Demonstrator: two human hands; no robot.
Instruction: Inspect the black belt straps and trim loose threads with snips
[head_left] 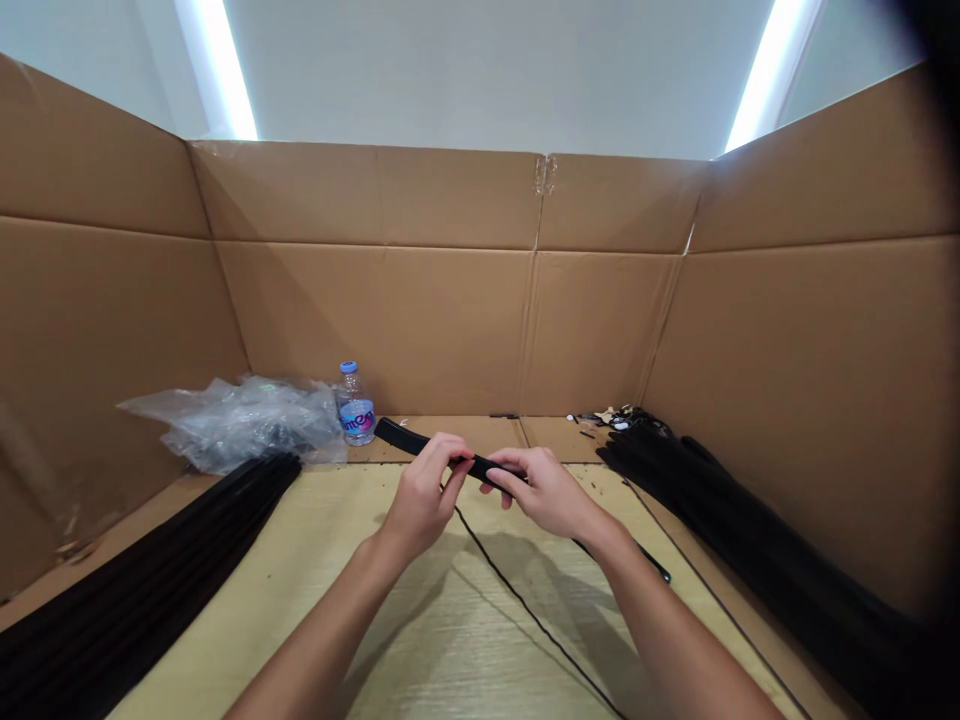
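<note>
A long, narrow black strip (401, 436) is held up in front of me, its wider end pointing to the upper left. My left hand (420, 500) pinches it near the middle between thumb and fingers. Just to the right, my right hand (551, 490) is closed around the same strip, thumb on top. From beneath my left hand a thin black cord (517, 595) runs down toward the lower right. Past my right forearm a slim black end (664, 573) shows; whether it belongs to the held strip is hidden by the arm.
Bundled long black strips lie at the left (165, 560) and another black bundle (735, 520) at the right. Clear plastic bags (247, 420) and a water bottle (357, 410) stand back left. Small scraps (619, 418) lie back right. Cardboard walls (375, 320) enclose the pale board (315, 600).
</note>
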